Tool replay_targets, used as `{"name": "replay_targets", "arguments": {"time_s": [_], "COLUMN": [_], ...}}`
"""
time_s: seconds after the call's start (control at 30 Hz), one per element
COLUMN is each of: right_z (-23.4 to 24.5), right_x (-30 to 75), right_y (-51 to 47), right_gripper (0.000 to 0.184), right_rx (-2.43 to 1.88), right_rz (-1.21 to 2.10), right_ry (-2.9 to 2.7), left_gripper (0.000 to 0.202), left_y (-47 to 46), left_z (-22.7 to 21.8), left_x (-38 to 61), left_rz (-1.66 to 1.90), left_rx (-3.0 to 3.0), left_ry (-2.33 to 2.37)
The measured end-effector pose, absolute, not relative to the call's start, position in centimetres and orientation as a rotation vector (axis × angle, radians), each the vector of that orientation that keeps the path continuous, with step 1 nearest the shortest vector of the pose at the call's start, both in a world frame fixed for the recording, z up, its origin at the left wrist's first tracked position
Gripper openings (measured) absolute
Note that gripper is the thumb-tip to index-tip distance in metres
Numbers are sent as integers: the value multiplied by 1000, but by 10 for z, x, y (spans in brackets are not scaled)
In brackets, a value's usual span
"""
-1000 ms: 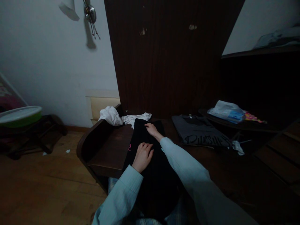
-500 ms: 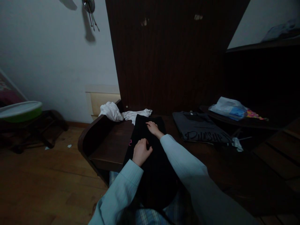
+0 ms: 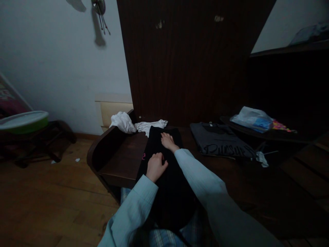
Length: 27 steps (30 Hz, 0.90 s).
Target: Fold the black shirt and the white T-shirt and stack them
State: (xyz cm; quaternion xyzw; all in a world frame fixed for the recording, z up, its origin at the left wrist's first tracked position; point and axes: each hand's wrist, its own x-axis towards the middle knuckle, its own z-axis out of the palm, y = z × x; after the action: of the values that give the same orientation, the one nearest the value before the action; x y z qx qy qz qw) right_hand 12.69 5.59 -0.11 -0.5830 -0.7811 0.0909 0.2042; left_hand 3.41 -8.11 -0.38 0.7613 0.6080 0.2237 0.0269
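A black folded garment (image 3: 171, 192) with a small pink letter near its left edge lies lengthwise over the dark wooden bench and down onto the lap. My left hand (image 3: 156, 167) rests on its middle, fingers bent down and thumb held apart. Farther up the cloth, my right hand (image 3: 169, 141) lies flat with its fingers stretched out. Neither hand appears to grip the cloth. Crumpled white cloth (image 3: 122, 122) sits behind it at the bench's left armrest. To the right is a folded grey garment (image 3: 222, 140) with large black lettering.
The dark bench (image 3: 122, 154) has a curved armrest on the left. A plastic bag (image 3: 253, 118) with blue and pink contents lies on a ledge at right. At far left, a green basin (image 3: 28, 125) with a pale top stands on a low dark stool (image 3: 48, 145).
Both hands stay in nearly the same places on the black garment. The whole view has shifted very slightly.
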Motion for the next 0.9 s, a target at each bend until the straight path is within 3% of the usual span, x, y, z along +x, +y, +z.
{"name": "replay_targets", "arguments": {"time_s": [0.23, 0.43, 0.6, 0.9], "right_z": [14, -7, -15, -16], "right_x": [143, 166, 167, 162], "right_y": [35, -27, -51, -49], "right_gripper": [38, 39, 45, 49], "right_rx": [-1569, -1324, -1380, -1428], "right_rz": [241, 244, 171, 133], "right_ry": [-2135, -2376, -2462, -2458], "left_gripper": [11, 20, 16, 24], "left_y": [-79, -78, -81, -90], "left_z": [-1, 3, -2, -14], "left_x": [31, 31, 20, 3], "left_rz": [649, 648, 658, 823], "left_rx": [2312, 2245, 2363, 2478], "left_ry": [1851, 1839, 1724, 1428]}}
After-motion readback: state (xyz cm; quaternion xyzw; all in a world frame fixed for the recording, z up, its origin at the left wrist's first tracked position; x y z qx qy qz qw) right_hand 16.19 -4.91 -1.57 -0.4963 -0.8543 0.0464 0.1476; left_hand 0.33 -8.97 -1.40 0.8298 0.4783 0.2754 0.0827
